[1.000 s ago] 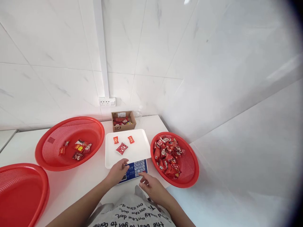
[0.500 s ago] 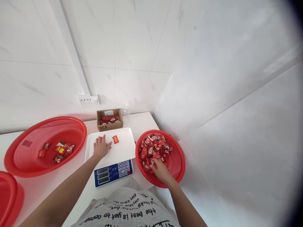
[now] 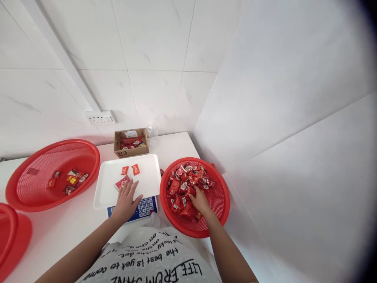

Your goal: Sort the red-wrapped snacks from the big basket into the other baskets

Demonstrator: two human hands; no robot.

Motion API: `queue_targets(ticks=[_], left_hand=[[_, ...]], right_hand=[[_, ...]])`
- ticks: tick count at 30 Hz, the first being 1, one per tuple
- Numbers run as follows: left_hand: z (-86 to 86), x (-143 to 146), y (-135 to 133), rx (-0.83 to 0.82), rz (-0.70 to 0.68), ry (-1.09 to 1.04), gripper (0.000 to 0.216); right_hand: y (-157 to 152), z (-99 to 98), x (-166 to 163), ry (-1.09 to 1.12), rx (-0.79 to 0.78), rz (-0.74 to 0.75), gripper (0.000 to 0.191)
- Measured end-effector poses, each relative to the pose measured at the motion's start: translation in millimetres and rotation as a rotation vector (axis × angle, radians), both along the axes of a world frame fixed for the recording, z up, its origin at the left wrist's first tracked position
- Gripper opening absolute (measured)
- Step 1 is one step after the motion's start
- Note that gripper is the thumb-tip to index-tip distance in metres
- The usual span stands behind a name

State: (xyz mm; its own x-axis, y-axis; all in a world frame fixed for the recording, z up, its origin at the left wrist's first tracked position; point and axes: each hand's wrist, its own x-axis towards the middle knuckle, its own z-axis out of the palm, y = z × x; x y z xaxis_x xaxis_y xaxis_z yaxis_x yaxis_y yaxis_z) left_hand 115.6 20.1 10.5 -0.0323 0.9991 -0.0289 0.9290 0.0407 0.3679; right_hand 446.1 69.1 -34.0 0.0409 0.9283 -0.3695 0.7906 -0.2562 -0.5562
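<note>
A white weighing tray sits on a scale with a blue keypad. Two small red packets and a larger red-and-white packet lie on it. My left hand is open over the tray's near edge, fingers spread, their tips by the larger packet; whether they touch it I cannot tell. My right hand is inside the right red mesh basket, among a heap of red wrapped packets. Its thumb and fingers close on a red packet, partly hidden by the hand.
Behind the tray stands a cardboard box with red packets, beside a clear plastic item. To the left, a large red basket holds several packets; another red basket is cut off by the frame. A wall adjoins the table's right side.
My left hand has drawn back toward me, uncovering a small packet and the larger packet on the tray. My right hand has shifted slightly within the heap. The view has tilted a little.
</note>
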Motion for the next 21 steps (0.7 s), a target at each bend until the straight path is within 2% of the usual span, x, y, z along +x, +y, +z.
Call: queue_targets(ticks=[5,12,18,21], left_hand=[[-5.0,-0.1,-25.5,-0.030,0.090,-0.056,0.056],[6.9,20.9,-24.4,-0.078,0.039,-0.092,0.055],[0.7,27.4,-26.3,-0.064,-0.040,-0.117,0.049],[-6.2,23.6,-29.4,-0.060,-0.097,-0.146,0.048]], right_hand=[[11.6,-8.4,1.8,0.012,-0.008,-0.015,0.045],[10.4,-6.6,17.3,0.138,-0.047,0.060,0.013],[-3.3,-3.2,26.4,0.136,-0.033,0.027,0.016],[-5.3,4.7,22.4,0.072,0.015,-0.020,0.027]])
